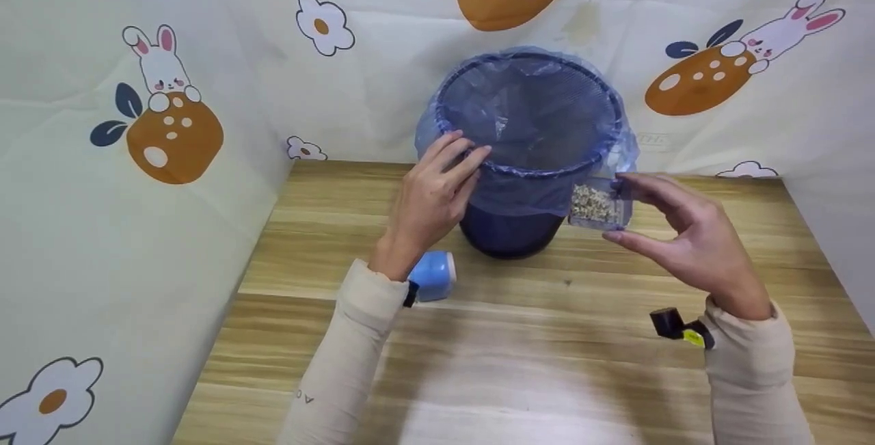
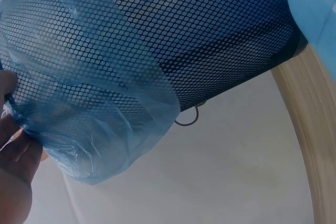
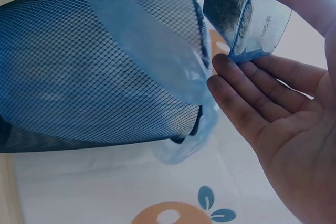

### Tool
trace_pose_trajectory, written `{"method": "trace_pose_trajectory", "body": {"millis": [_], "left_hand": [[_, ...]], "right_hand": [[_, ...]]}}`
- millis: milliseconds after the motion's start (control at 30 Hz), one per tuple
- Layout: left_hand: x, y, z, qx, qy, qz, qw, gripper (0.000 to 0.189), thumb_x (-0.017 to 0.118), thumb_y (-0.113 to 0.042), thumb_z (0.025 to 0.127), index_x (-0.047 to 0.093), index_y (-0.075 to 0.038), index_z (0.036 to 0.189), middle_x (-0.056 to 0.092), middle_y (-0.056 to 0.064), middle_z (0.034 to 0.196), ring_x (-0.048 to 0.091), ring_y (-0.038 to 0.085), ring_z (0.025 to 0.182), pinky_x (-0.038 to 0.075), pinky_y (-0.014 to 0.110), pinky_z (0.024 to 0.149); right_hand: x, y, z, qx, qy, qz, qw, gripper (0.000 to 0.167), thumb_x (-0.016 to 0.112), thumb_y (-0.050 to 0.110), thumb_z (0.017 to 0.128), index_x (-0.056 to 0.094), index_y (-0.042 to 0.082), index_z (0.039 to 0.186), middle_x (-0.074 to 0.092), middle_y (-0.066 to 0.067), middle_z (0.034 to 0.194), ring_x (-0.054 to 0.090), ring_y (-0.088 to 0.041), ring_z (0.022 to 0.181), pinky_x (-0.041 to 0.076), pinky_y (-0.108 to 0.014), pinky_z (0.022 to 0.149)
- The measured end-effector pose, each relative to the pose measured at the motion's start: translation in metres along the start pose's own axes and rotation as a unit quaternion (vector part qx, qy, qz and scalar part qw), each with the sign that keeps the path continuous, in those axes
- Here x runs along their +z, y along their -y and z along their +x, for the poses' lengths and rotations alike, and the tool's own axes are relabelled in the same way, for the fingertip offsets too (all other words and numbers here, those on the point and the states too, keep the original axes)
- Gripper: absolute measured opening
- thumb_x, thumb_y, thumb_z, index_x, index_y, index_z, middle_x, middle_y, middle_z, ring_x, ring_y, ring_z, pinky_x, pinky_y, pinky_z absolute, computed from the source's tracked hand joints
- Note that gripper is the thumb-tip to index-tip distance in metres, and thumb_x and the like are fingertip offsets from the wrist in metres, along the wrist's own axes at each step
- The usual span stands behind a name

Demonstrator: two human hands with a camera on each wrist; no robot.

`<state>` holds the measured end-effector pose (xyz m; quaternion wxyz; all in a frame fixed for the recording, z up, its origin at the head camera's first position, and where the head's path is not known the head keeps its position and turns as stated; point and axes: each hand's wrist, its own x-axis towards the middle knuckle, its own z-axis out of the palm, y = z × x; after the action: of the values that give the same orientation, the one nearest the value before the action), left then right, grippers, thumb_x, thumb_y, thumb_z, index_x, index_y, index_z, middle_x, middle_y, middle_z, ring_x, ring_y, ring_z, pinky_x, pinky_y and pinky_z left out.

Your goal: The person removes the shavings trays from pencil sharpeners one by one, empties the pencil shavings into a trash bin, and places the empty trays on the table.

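Note:
A dark mesh wastebasket [image 1: 509, 238] stands upright, lined with a thin translucent blue plastic bag [image 1: 523, 193] folded over its rim. My left hand [image 1: 432, 193] holds the near left part of the rim; in the left wrist view its fingers [image 2: 23, 153] pinch the gathered bag there. Just outside the rim on the right, my right hand [image 1: 697, 243] grips a small clear plastic box [image 1: 593, 204] between thumb and fingers. Pale, flaky bits fill part of that box. In the right wrist view the box [image 3: 265, 27] is tilted, its side toward the wastebasket.
A light blue cylindrical object [image 1: 434, 275] is on the wooden tabletop [image 1: 506, 376], partly behind the left wrist. Pale printed cloth walls [image 1: 383, 89] rise behind the wastebasket and along the sides. A wire loop [image 2: 189, 119] sticks out from the mesh.

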<state>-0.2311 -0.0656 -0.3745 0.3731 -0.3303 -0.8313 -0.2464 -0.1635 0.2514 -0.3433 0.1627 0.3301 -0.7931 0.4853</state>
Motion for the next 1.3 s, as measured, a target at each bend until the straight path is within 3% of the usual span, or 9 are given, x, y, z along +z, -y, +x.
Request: {"method": "trace_pose_trajectory", "body": {"millis": [133, 367, 767, 1300], "left_hand": [[0.001, 0.000, -0.001, 0.001, -0.006, -0.001, 1.0000, 0.025, 0.060, -0.013, 0.099, 0.071, -0.010, 0.122, 0.068, 0.011, 0.116, 0.055, 0.029, 0.126, 0.042, 0.032, 0.111], [0.002, 0.001, -0.002, 0.000, -0.013, -0.005, 0.9999, 0.025, 0.061, -0.013, 0.099, 0.071, -0.010, 0.121, 0.068, 0.011, 0.116, 0.055, 0.029, 0.127, 0.042, 0.033, 0.111], [0.002, 0.001, -0.002, -0.007, -0.006, -0.012, 0.9999, 0.025, 0.060, -0.015, 0.100, 0.071, -0.010, 0.122, 0.068, 0.010, 0.116, 0.054, 0.029, 0.128, 0.041, 0.033, 0.112], [0.002, 0.000, -0.001, -0.004, -0.020, -0.023, 0.9995, 0.024, 0.061, -0.013, 0.099, 0.072, -0.010, 0.120, 0.068, 0.010, 0.114, 0.055, 0.030, 0.127, 0.040, 0.033, 0.113]], "right_hand": [[0.000, 0.004, 0.009, -0.010, 0.000, 0.002, 0.9999, 0.072, 0.078, -0.025, 0.064, 0.057, -0.010, 0.131, 0.065, -0.018, 0.121, 0.063, -0.016, 0.114, 0.048, -0.022, 0.101], [0.003, 0.007, 0.023, 0.016, 0.005, -0.002, 0.9999, 0.070, 0.078, -0.023, 0.067, 0.056, -0.010, 0.132, 0.063, -0.022, 0.121, 0.063, -0.017, 0.113, 0.049, -0.023, 0.101], [0.009, 0.009, 0.051, 0.048, -0.022, -0.016, 0.9985, 0.064, 0.080, -0.013, 0.073, 0.058, -0.004, 0.133, 0.065, -0.013, 0.119, 0.064, -0.018, 0.109, 0.047, -0.019, 0.101], [0.013, -0.002, 0.067, 0.073, -0.028, -0.031, 0.9965, 0.061, 0.082, -0.005, 0.076, 0.058, -0.004, 0.133, 0.064, -0.015, 0.119, 0.063, -0.011, 0.105, 0.047, -0.017, 0.099]]}}
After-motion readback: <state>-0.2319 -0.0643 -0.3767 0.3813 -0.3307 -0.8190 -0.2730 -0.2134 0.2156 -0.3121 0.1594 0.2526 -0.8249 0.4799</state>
